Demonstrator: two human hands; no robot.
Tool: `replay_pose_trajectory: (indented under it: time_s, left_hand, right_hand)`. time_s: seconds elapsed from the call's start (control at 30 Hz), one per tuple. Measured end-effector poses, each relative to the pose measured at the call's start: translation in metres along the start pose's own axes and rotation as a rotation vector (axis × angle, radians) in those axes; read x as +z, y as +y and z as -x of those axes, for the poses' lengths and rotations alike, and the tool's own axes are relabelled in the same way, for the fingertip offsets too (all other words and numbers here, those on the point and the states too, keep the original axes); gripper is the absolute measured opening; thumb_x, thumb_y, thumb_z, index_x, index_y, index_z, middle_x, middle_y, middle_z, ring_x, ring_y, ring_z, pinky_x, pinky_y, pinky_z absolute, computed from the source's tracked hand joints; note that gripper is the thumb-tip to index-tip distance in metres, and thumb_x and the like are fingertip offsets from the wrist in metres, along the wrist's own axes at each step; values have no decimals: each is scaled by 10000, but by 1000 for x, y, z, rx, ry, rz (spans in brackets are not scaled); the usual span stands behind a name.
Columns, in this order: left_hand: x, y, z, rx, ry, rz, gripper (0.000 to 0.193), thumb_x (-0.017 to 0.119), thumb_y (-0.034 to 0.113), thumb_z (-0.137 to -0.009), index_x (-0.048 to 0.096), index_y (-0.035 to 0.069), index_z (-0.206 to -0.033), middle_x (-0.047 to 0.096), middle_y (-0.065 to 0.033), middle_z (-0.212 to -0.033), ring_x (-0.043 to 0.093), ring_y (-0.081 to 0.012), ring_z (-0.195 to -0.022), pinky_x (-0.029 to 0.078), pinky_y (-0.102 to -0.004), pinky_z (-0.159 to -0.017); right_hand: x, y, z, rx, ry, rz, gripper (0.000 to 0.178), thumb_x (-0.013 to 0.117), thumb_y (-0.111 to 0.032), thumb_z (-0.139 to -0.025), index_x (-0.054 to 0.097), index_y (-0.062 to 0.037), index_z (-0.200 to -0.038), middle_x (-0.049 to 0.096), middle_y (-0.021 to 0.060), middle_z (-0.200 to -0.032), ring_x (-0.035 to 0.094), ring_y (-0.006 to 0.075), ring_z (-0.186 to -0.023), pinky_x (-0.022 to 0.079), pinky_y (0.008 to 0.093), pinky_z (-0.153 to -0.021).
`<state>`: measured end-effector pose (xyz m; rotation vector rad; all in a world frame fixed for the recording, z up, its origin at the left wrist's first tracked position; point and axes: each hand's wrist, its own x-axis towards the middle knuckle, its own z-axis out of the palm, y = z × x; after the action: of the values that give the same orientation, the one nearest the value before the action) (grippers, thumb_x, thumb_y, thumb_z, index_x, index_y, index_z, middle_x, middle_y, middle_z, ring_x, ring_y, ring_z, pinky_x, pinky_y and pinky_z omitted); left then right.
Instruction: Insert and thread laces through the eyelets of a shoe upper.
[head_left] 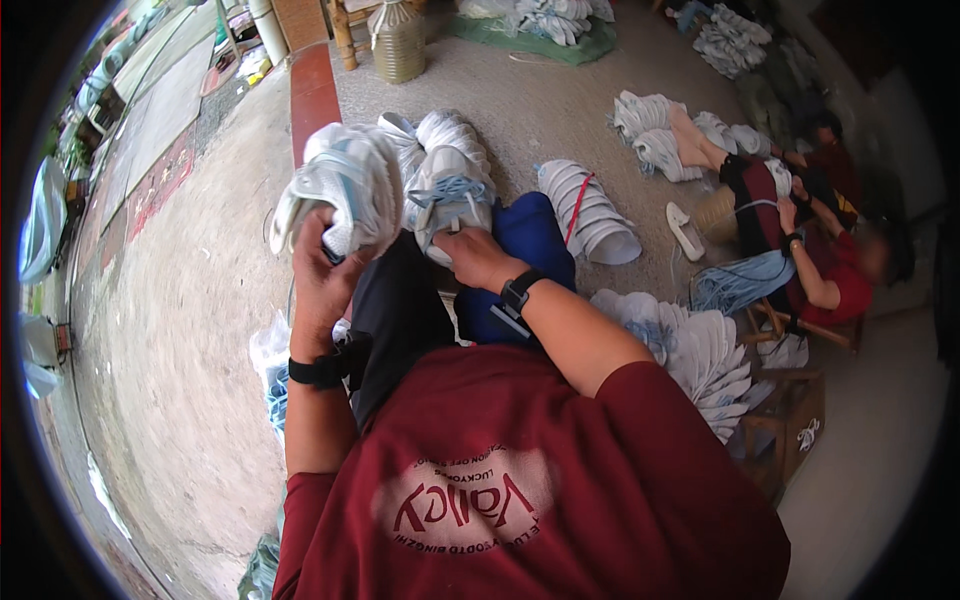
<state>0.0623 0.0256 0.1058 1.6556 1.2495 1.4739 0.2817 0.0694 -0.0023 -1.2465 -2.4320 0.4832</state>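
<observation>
My left hand (325, 268) is closed on a bundle of nested white shoe uppers (350, 180), held up in front of me; its thumb and fingers grip the near opening. A little to the right, my right hand (478, 258) has its fingers closed on the near end of another white shoe upper (452, 192) threaded with light blue laces. This one lies at the front of a further stack of white uppers (455, 130) beyond my knees. The fingertips of my right hand are partly hidden by the upper. Blue cloth (535, 240) covers my right knee.
A nested stack of white uppers (600, 225) with a red strip lies to the right. Nearer is a fanned pile of uppers (695, 365). Light blue laces (745, 282) hang beside a seated co-worker (840, 275). A wrapped jug (397, 45) stands at the back.
</observation>
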Motion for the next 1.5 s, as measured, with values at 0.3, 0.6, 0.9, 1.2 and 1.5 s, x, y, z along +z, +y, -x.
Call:
replay_pose_trajectory:
  time_s: [0.3, 0.6, 0.9, 1.2, 1.5]
  left_hand:
    - [75, 17, -14, -82, -729, -230, 416, 712, 16, -596, 553, 18, -980, 577, -182, -923, 569, -337, -876, 447, -372, -757]
    - [111, -63, 32, 477, -833, -721, 506, 533, 58, -654, 506, -14, -1154, 468, -267, -1161, 402, -447, -1128, 282, -512, -972]
    - [106, -12, 46, 318, -908, -506, 332, 579, 8, -651, 562, 3, -983, 578, -183, -921, 583, -337, -831, 472, -420, -733]
    - [95, -39, 1, 305, -396, -407, 320, 528, 70, -807, 566, 53, -1124, 470, -164, -1259, 378, -395, -1204, 278, -445, -1021]
    - [117, -62, 23, 287, -359, -678, 294, 566, 74, -759, 631, 106, -1044, 478, -91, -1287, 363, -388, -1234, 319, -447, -995]
  right_hand:
    - [-46, 35, 30, 536, 731, -616, 137, 552, -113, -837, 599, 16, -851, 609, 109, -734, 553, 107, -712, 450, 285, -657]
    - [0, 23, -13, 216, 326, -388, 803, 537, -500, -798, 287, 79, -1295, 316, 373, -1267, 324, 471, -1191, 247, 449, -1026]
    - [1, 29, 3, 241, 172, -289, 739, 512, -401, -848, 204, 33, -1361, 207, 314, -1361, 230, 434, -1265, 195, 423, -1055]
    - [-13, 29, 6, 242, 105, -527, 738, 577, -251, -804, 187, -16, -1385, 189, 308, -1383, 184, 410, -1306, 192, 401, -1065]
    - [-2, 16, 7, 335, 228, -308, 682, 492, -10, -680, 310, -12, -1337, 230, 309, -1357, 249, 435, -1266, 233, 405, -1053]
